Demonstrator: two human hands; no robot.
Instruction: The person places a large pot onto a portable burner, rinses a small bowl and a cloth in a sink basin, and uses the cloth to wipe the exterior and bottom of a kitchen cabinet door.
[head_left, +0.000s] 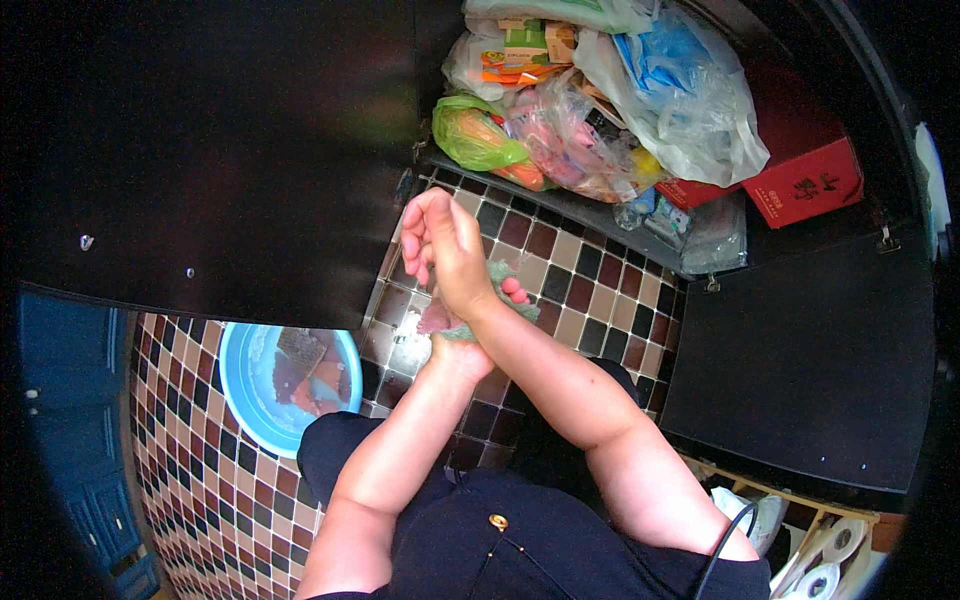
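My forearms cross over the tiled floor. My left hand (460, 355) reaches under my right wrist, with its fingertips showing on the far side. It grips a thin, damp-looking cloth (454, 328), greenish-grey with a pinkish part, that lies around the underside of that wrist. My right hand (446, 247) is raised above, fingers loosely curled, and nothing shows in it. To the left on the floor stands a light blue plastic basin (232, 390). In it are sudsy water, a brownish scrubbing pad (301, 349) and reddish-brown cloths (330, 375).
Ahead, an open dark cabinet holds plastic bags (675, 97) of goods, a green bag (472, 135) and a red box (806, 184) bearing writing. Its dark doors (225, 187) swing out on both sides. Paper rolls (840, 540) sit at lower right; blue cabinet doors (71, 360) are far left.
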